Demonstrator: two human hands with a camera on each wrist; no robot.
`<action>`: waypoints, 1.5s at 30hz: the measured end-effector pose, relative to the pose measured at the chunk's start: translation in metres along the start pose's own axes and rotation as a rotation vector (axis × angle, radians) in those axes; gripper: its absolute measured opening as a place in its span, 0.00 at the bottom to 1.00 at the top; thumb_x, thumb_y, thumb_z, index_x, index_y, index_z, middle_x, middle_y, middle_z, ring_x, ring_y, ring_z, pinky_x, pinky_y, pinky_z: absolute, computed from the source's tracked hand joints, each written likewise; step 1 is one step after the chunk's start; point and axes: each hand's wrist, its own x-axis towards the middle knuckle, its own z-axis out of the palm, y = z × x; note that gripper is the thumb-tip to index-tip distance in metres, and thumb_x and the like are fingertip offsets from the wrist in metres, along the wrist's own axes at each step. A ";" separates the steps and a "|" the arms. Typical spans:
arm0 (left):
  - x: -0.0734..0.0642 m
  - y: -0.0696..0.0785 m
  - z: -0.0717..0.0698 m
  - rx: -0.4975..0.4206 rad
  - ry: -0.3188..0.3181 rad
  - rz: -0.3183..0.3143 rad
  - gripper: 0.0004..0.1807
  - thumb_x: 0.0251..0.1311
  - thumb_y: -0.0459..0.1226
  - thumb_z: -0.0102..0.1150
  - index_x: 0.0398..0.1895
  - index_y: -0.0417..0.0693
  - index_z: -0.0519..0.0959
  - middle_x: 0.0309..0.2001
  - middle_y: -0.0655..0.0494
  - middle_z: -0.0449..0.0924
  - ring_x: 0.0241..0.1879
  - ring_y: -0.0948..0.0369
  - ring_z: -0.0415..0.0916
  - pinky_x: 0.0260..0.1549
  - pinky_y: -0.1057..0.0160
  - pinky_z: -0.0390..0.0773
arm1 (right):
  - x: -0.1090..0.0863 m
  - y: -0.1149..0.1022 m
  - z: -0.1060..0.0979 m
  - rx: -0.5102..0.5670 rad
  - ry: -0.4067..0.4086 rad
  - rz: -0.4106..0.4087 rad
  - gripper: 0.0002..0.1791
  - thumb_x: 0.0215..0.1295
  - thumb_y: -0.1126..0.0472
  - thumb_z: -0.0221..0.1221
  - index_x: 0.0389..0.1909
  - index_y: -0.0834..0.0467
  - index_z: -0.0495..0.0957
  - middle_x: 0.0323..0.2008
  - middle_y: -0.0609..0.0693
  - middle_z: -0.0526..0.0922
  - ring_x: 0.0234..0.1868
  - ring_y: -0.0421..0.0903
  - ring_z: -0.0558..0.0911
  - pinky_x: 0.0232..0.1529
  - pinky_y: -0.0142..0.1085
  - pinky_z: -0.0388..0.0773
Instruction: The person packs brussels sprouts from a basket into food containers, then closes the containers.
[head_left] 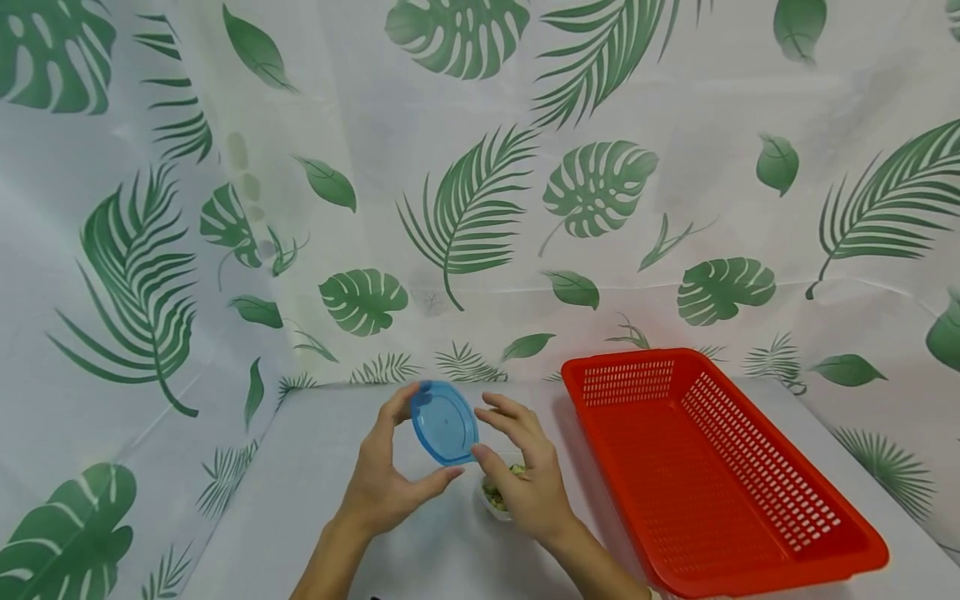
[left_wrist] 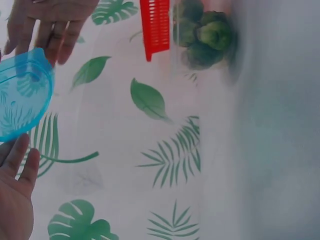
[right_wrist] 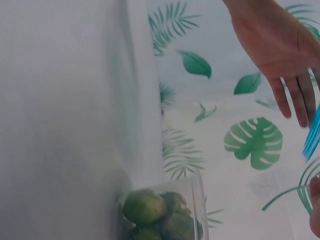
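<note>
A translucent blue lid [head_left: 444, 423] is held up, tilted, between the two hands, above the table. The left hand [head_left: 386, 475] holds it by its upper left edge, fingertips partly behind the plastic, its thumb stretched out below the rim. At the lid's lower right corner is the thumb of the right hand [head_left: 528, 479]; the other fingers of that hand are spread apart from the lid. Partly hidden under the right hand stands a clear plastic container [right_wrist: 200, 200]. Green Brussels sprouts [right_wrist: 145, 206] fill it. In the left wrist view the lid [left_wrist: 30, 95] shows both hands beside it.
To the right on the table lies a long red plastic basket [head_left: 705, 492] with slotted sides. The white tabletop [head_left: 300, 467] meets a hanging white sheet [head_left: 465, 325] printed with green leaves, which rises behind and at both sides.
</note>
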 end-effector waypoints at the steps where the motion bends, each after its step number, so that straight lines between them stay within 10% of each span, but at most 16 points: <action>1: 0.000 0.000 0.000 -0.026 0.005 -0.008 0.61 0.45 0.40 0.86 0.82 0.55 0.56 0.72 0.52 0.71 0.64 0.54 0.76 0.66 0.54 0.72 | 0.000 0.001 -0.002 0.016 -0.015 0.022 0.26 0.69 0.68 0.65 0.68 0.56 0.78 0.72 0.53 0.73 0.71 0.51 0.71 0.66 0.38 0.75; 14: -0.001 0.002 0.000 -0.327 -0.020 -0.114 0.56 0.49 0.27 0.77 0.81 0.54 0.56 0.75 0.48 0.69 0.71 0.55 0.72 0.69 0.65 0.68 | 0.002 0.001 -0.014 0.235 -0.215 0.148 0.37 0.69 0.67 0.65 0.78 0.54 0.66 0.80 0.51 0.62 0.77 0.49 0.68 0.69 0.34 0.71; 45: -0.011 -0.012 0.024 0.079 -0.228 -0.064 0.49 0.55 0.54 0.78 0.79 0.55 0.67 0.75 0.59 0.69 0.73 0.56 0.69 0.65 0.41 0.74 | -0.041 0.022 -0.030 -0.191 -0.057 0.139 0.44 0.63 0.58 0.73 0.79 0.55 0.64 0.77 0.49 0.68 0.66 0.44 0.78 0.66 0.37 0.75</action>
